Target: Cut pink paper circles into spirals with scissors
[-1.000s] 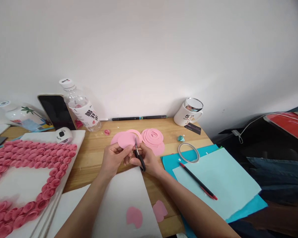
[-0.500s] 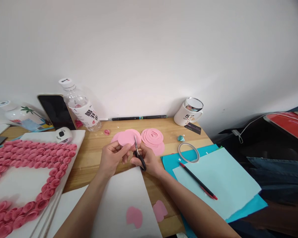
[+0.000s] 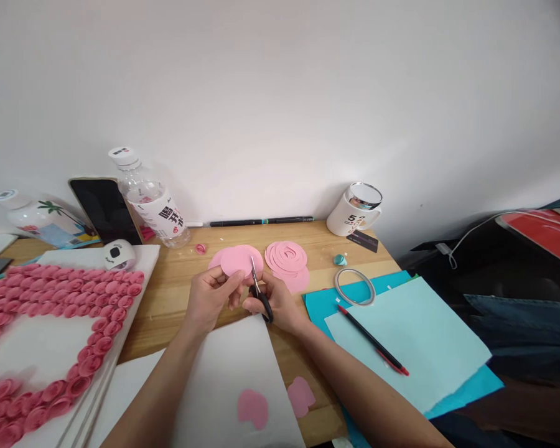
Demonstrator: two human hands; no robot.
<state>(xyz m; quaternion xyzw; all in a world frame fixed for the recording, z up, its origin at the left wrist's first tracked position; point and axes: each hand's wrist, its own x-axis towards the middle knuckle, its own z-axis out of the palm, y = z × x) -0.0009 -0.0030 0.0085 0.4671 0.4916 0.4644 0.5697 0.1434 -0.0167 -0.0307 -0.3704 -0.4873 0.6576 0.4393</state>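
Observation:
A round pink paper piece (image 3: 236,260) is pinched between the thumb and fingers of my left hand (image 3: 210,295). My right hand (image 3: 277,302) grips small scissors (image 3: 261,298) with black handles, their blades pointing away from me at the right edge of the paper. More pink paper circles (image 3: 218,256) lie behind the held one. Just right of my hands rests a pink paper spiral (image 3: 287,256) on top of another pink circle (image 3: 299,281). The fingers of both hands come close together below the paper, partly hiding one another.
At left stands a white board (image 3: 42,348) lined with pink paper roses (image 3: 100,345). A bottle (image 3: 161,211), a phone (image 3: 105,211) and a mug (image 3: 350,214) stand along the wall. Tape (image 3: 354,287), a pen (image 3: 373,340) and pale blue sheets (image 3: 429,342) lie at right.
The scissors and my right hand have shifted very slightly left against the paper. My left hand keeps its pinch, almost unmoved.

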